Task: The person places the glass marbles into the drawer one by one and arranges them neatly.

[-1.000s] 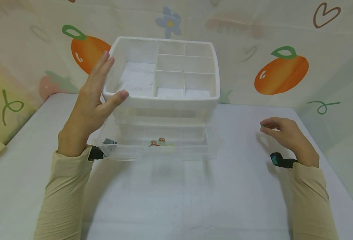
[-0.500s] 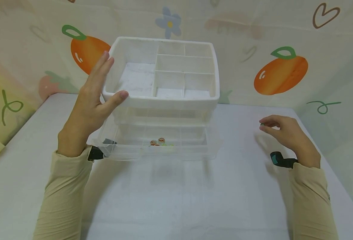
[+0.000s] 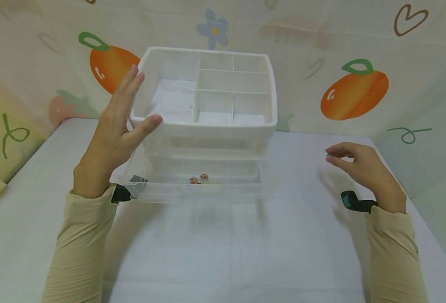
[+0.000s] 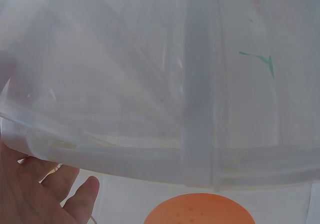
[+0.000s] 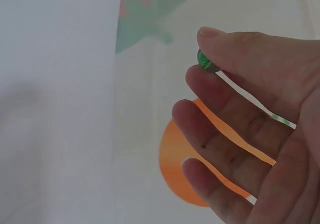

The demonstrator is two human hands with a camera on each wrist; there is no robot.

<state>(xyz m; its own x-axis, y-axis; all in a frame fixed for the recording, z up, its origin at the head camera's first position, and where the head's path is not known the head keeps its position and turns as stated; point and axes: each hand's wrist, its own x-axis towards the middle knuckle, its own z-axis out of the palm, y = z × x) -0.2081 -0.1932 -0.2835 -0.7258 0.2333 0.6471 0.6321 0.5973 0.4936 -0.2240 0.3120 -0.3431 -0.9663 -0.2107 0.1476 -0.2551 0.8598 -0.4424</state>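
Note:
My right hand (image 3: 364, 168) is held above the right part of the table and pinches a small green glass marble (image 5: 204, 60) between thumb and forefinger. Its other fingers are spread apart in the right wrist view. My left hand (image 3: 110, 134) rests against the left side of a white plastic storage box (image 3: 204, 129), fingers straight and thumb over the front rim. Below the box's divided top tray, a clear drawer (image 3: 241, 191) stands pulled out. Several marbles (image 3: 194, 180), orange-striped and yellowish, lie in the drawer's middle compartment, partly behind its front wall.
A white cloth covers the table (image 3: 223, 256). Behind it hangs a printed curtain (image 3: 298, 38) with oranges and flowers. The clear drawer juts out toward the person, and a wrist camera (image 3: 121, 193) sits close to its left corner.
My right hand has shifted slightly up and to the left with the green marble still pinched. The left hand, the box and the drawer have stayed in place.

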